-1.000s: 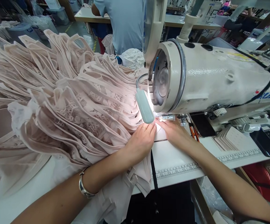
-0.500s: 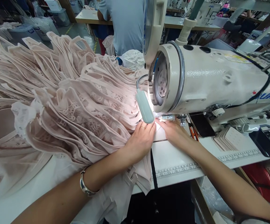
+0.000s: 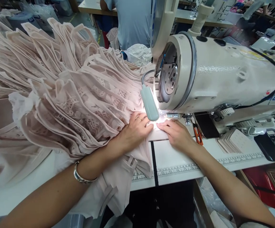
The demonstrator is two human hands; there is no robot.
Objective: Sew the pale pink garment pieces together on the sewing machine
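My left hand lies on the pale pink fabric left of the sewing machine's needle area, fingers stretched forward and thumb slightly apart. A ring and a bracelet are on that arm. Opposite it, my right hand has its thumb and fingers drawn together at the edge of pale fabric under the machine head. A small green lamp hangs above the fingertips and hides part of the needle area. Pale pink lace-trimmed garments heap up against my left forearm.
Orange-handled scissors, a dark phone-like slab, and stacked pale cards lie right of my hand. A printed ruler runs along the table's front edge. A person in a blue shirt sits ahead.
My left hand has shifted left, away from the needle area, and its thumb has come apart. The gap between my hands is wider. The whole view has tilted slightly downward.
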